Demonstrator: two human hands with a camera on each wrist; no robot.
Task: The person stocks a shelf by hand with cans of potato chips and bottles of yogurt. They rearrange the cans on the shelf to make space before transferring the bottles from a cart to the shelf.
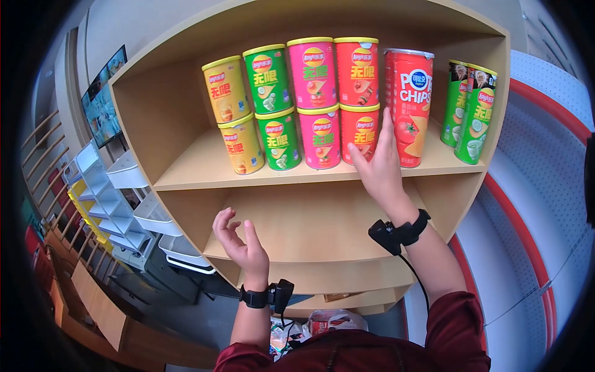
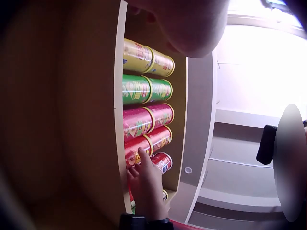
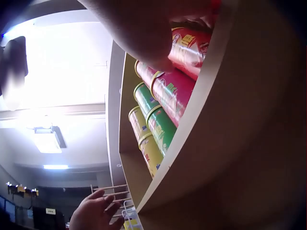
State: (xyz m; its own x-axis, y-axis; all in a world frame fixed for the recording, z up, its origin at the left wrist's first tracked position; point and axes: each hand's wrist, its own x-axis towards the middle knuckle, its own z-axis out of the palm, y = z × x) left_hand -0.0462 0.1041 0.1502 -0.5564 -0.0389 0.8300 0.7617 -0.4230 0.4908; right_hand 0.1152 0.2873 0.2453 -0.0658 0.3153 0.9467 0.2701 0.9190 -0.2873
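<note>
Head view: your right hand (image 1: 381, 167), fingers straight, grips nothing beside the tall red can (image 1: 413, 108) on the shelf (image 1: 192, 167). Left wrist view: four can stacks (image 2: 143, 120) look done, the tall one maybe left. Right wrist view: your left hand (image 3: 97, 213) is empty.

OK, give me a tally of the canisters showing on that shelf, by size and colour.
Short yellow canisters: 2
Short green canisters: 2
Short pink canisters: 2
Short red canisters: 2
Tall red canister: 1
Tall green canisters: 2
Total in view: 11
</note>
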